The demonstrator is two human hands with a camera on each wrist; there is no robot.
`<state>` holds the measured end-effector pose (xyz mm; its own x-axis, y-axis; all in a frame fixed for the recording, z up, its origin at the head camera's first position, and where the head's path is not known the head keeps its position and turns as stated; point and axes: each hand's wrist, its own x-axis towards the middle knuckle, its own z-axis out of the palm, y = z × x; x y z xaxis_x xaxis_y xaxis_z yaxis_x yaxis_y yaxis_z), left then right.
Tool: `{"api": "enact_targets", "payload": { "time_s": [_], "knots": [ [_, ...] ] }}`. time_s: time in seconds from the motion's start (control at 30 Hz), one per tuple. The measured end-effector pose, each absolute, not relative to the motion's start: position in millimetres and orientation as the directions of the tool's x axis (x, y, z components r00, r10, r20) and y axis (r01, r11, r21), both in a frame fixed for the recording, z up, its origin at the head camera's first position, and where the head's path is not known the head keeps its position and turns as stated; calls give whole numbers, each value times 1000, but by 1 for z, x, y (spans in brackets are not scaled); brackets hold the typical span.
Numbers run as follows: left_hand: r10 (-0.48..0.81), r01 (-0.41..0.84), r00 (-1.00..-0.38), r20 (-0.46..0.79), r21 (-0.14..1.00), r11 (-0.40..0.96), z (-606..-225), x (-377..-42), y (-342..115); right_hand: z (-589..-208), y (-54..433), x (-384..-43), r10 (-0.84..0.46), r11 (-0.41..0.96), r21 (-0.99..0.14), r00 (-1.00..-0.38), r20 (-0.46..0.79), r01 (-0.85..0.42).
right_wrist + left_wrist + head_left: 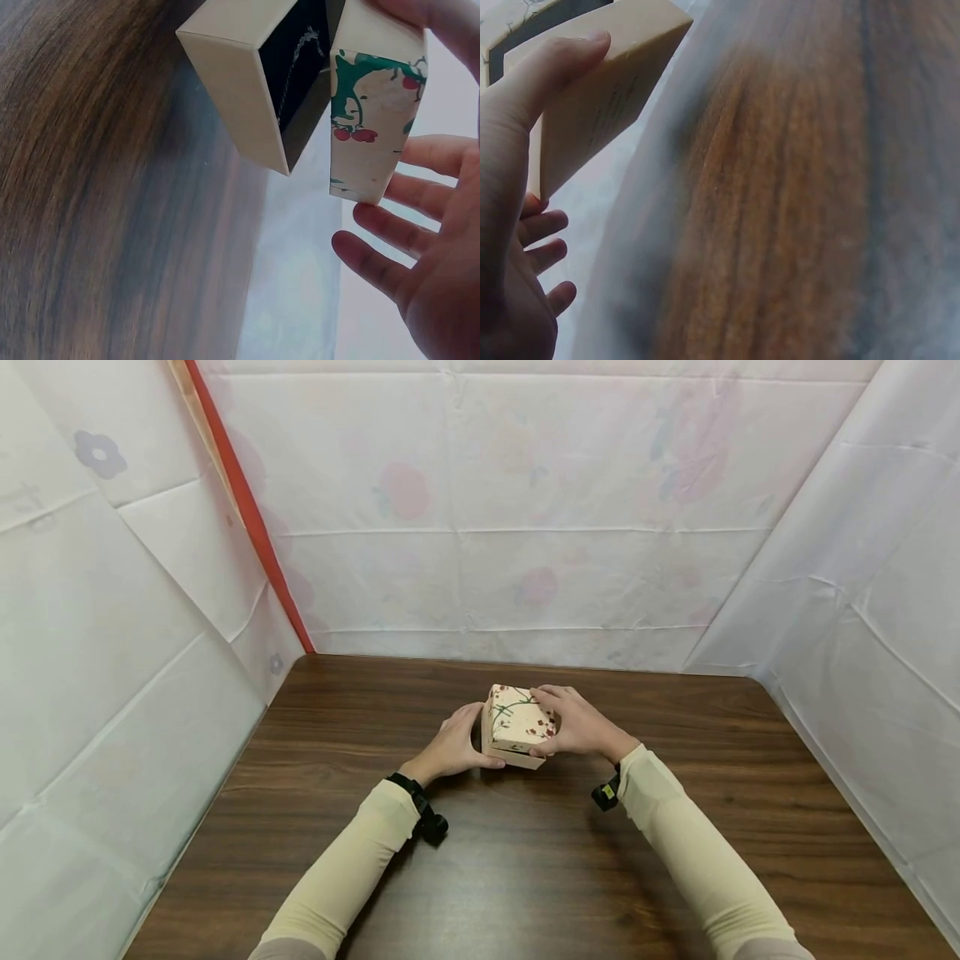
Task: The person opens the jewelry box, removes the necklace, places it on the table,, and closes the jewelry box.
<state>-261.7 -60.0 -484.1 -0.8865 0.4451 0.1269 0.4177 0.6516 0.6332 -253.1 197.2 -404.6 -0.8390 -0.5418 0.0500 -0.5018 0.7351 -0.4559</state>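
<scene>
My left hand (452,747) grips the cream base (592,120) of a small gift box, thumb along its near side. With my right hand (583,725) I hold the box's lid (517,720), cream with red blossoms and green stems, between thumb and fingers. In the right wrist view the lid stands apart from the base along the facing side, leaving a gap. Through that gap shows a dark lining (289,82) with a thin silvery chain (300,49) on it. The rest of the inside is hidden.
A dark brown wood-grain table (510,868) lies under both hands. White patterned sheets hang behind it (495,577) and on both sides. A red strip (247,510) runs down the back left corner. Each wrist wears a black strapped camera (431,827).
</scene>
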Motion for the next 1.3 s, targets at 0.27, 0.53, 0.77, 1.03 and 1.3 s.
{"api": "enact_targets", "payload": {
  "time_s": [0.27,0.53,0.77,1.03,1.3],
  "knots": [
    [428,383,-899,95,644,662,-485,-261,-61,-402,206,-255,-503,758,-467,-864,27,-456],
    [416,379,-904,102,640,668,-486,-261,-62,-394,218,-258,-476,773,-457,-878,41,-441],
    [422,388,-900,108,641,663,-484,-260,-64,-395,234,-264,-442,798,-436,-896,44,-416],
    [415,377,-905,99,641,669,-486,-260,-65,-395,251,-268,-398,825,-413,-915,59,-386],
    [405,376,-907,114,651,659,-484,-261,-67,-402,267,-269,-363,846,-411,-931,21,-339]
  ]
}}
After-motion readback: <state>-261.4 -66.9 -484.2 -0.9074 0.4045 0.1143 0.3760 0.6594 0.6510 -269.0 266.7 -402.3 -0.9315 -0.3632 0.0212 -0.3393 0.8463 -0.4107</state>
